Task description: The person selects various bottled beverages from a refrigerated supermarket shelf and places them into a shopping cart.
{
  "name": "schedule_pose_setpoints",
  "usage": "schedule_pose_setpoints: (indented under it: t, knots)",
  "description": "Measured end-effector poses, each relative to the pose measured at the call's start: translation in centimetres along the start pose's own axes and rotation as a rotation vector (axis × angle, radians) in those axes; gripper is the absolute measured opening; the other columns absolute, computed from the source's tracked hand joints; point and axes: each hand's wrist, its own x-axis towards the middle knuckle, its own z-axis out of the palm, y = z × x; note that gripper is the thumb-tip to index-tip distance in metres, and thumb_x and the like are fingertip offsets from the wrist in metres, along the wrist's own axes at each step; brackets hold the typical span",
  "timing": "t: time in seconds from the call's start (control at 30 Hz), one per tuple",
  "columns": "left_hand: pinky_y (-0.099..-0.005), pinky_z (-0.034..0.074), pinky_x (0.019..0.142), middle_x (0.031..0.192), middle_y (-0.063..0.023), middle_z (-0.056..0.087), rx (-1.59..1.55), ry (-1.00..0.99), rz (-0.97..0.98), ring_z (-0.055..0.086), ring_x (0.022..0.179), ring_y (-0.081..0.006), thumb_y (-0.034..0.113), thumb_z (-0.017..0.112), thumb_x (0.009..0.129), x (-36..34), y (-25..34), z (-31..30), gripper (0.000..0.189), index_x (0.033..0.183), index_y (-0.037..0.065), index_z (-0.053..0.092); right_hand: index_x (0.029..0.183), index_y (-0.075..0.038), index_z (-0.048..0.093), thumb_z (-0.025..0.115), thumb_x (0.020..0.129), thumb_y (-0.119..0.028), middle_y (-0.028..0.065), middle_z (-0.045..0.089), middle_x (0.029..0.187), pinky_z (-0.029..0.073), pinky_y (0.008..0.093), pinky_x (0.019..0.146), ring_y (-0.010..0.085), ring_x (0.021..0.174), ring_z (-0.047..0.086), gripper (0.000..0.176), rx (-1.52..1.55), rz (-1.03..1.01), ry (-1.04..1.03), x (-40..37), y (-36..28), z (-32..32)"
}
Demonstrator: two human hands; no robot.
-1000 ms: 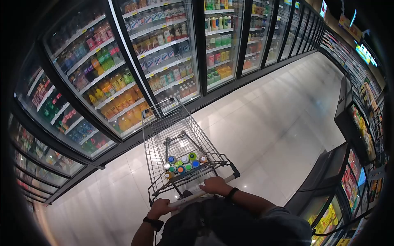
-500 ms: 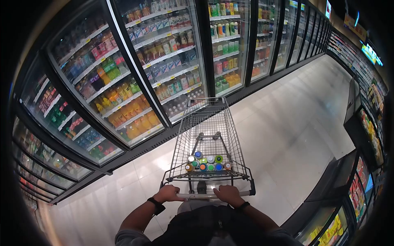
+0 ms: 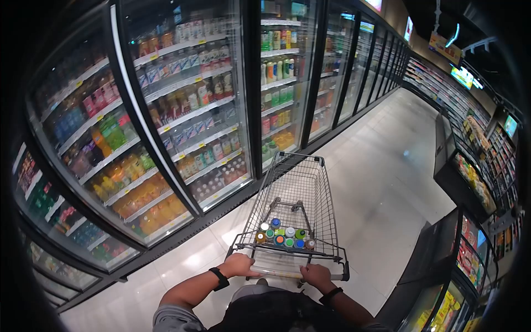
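Note:
A wire shopping cart (image 3: 329,206) stands in front of me, seen from above. My left hand (image 3: 240,265), with a dark watch on its wrist, is closed round the left part of the cart's handle (image 3: 283,273). Its thumb points inward along the bar. Toward the right end of the same handle, my right hand (image 3: 317,275) is closed too, a dark band on that wrist. Several capped bottles (image 3: 280,239) stand together at the near end of the basket, their caps white, blue, green, orange and brown.
Glass-door drink coolers (image 3: 193,127) run along the left and into the distance. Low dark display cases (image 3: 428,265) line the right side, with stocked shelves (image 3: 470,119) at the far end. A pale tiled floor (image 3: 376,149) lies between them.
The view has tilted up and turned right, so the coolers sit farther left and the cart appears lower. Both hands have stayed on the handle.

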Motion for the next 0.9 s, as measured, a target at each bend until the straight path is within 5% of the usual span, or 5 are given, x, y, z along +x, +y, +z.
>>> schedule_pose_setpoints:
  t: [0.5, 0.77, 0.9]
  knots:
    - [-0.0471, 0.054, 0.068, 0.069, -0.0175, 0.068, 0.07, 0.195, 0.264, 0.068, 0.071, -0.0382, 0.072, 0.062, 0.08, 23.0, -2.1, -10.3, 0.068, 0.078, 0.005, 0.072, 0.077, -0.012, 0.073, 0.053, 0.093, -0.049, 0.0137, 0.071, 0.073, 0.053, 0.0501, 0.068, 0.0352, 0.073, 0.07, 0.045, 0.023, 0.243, 0.31, 14.9, 8.7, -7.9]
    - [-0.0455, 0.054, 0.064, 0.066, -0.0162, 0.068, 0.115, 0.172, 0.315, 0.068, 0.066, -0.0367, 0.075, 0.06, 0.079, 38.0, 0.2, -16.7, 0.07, 0.08, 0.006, 0.072, 0.08, -0.011, 0.074, 0.051, 0.094, -0.049, 0.0139, 0.071, 0.074, 0.053, 0.0496, 0.069, 0.0351, 0.074, 0.07, 0.046, 0.037, 0.365, 0.344, 23.6, 15.5, -15.8]
    - [-0.0477, 0.056, 0.076, 0.082, -0.0187, 0.071, 0.065, -0.004, 0.179, 0.071, 0.082, -0.0368, 0.069, 0.065, 0.077, 44.1, 3.5, -21.6, 0.068, 0.092, 0.003, 0.073, 0.081, -0.009, 0.073, 0.049, 0.094, -0.049, 0.0145, 0.071, 0.076, 0.054, 0.0499, 0.07, 0.0357, 0.075, 0.07, 0.048, 0.006, 0.329, 0.342, 28.3, 21.4, -17.9]
